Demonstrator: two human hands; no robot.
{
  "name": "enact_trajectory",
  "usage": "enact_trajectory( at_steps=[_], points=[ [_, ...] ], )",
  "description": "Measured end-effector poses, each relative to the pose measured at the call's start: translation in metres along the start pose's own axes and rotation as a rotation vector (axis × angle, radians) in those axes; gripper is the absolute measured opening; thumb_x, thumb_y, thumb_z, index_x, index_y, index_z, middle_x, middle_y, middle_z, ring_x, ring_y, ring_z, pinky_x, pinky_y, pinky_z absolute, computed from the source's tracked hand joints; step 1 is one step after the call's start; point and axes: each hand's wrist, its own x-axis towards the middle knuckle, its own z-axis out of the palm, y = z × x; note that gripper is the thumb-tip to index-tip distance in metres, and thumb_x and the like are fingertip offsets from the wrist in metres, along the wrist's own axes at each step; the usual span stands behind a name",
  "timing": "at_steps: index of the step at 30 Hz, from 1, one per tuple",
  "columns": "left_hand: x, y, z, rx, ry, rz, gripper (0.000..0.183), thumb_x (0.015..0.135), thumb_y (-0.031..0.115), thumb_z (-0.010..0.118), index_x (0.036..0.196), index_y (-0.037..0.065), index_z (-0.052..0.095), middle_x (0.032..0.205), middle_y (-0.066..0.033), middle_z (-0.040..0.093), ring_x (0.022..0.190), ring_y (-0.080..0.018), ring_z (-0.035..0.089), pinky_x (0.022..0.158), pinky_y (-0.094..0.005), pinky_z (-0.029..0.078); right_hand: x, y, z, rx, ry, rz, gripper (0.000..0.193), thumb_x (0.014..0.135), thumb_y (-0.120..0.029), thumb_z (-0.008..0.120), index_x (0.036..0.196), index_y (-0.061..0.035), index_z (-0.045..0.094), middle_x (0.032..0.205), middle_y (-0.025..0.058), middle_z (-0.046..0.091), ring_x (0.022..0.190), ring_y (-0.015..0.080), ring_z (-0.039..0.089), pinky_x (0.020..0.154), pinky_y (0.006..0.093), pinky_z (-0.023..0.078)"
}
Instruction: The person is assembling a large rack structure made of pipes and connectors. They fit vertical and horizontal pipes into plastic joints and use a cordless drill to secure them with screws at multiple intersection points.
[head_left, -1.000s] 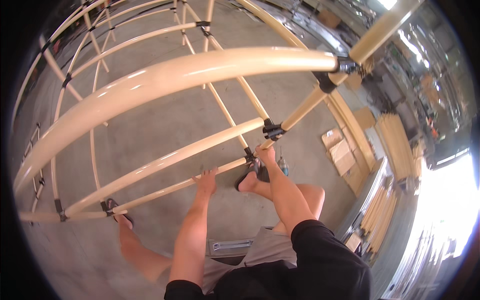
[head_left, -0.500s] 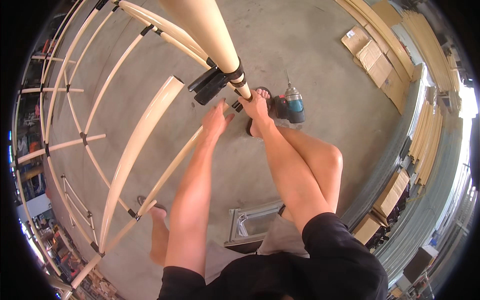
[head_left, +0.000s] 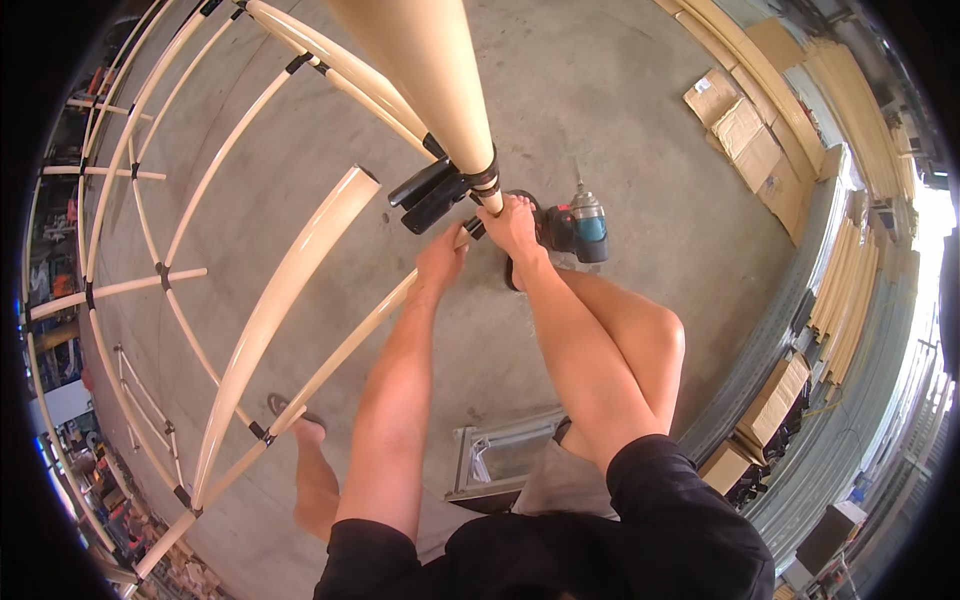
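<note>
My right hand (head_left: pixel 514 226) is wrapped round the lower part of a thick cream upright pole (head_left: pixel 430 75), just below a black clamp fitting (head_left: pixel 440 190). Close beside it, my left hand (head_left: pixel 442 258) grips the end of a long cream pipe (head_left: pixel 350 340) that slants down to the left. A short black connector (head_left: pixel 473 229) shows between that pipe's end and the pole; whether the two are joined I cannot make out. Left of my arm stands another cream pole (head_left: pixel 270 310) with an open upper end.
A teal and black cordless drill (head_left: pixel 585 228) stands on the floor by my right foot. Leftward spreads a frame of cream pipes with black joints (head_left: pixel 165 270). Flattened cardboard (head_left: pixel 745 130) and long stacked profiles (head_left: pixel 840 380) line the right. A metal-framed panel (head_left: pixel 505 455) lies near my legs.
My left hand, loose beside the slanting pipe before, has closed round its end and moved slightly right. The pipe's end now sits nearer the pole. My right hand keeps its hold.
</note>
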Motion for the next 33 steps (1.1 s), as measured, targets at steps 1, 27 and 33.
enact_trajectory(
  at_steps=[1,27,33],
  points=[
    [0.001,0.004,-0.001,-0.003,-0.021,-0.012,0.048,0.09,0.02,0.064,0.136,0.018,0.052,0.113,-0.0171,0.067,0.106,-0.038,0.063,0.087,-0.0485,0.049,-0.001,0.001,0.002,-0.017,-0.001,0.005,0.033,0.077,-0.031,0.069,0.092,-0.0016,0.07,0.089,0.0241,0.069,0.093,0.0425,0.063,0.091,0.0478,0.046],
    [-0.007,0.013,-0.006,-0.091,0.02,0.002,0.051,0.088,0.039,0.068,0.13,0.014,0.056,0.103,-0.0163,0.071,0.099,-0.0382,0.065,0.081,-0.0465,0.05,0.003,0.012,0.01,-0.193,-0.097,-0.057,0.036,0.08,-0.035,0.064,0.09,-0.0012,0.07,0.093,0.0292,0.067,0.095,0.0459,0.062,0.091,0.0531,0.046],
    [-0.005,0.007,-0.003,-0.247,0.023,0.036,0.048,0.087,0.032,0.07,0.128,0.009,0.058,0.109,-0.0191,0.069,0.104,-0.0395,0.064,0.085,-0.0445,0.049,0.0,0.003,0.006,-0.077,-0.084,0.005,0.041,0.08,-0.037,0.066,0.094,0.0015,0.069,0.096,0.0313,0.066,0.098,0.0466,0.061,0.092,0.0509,0.048]
  ],
)
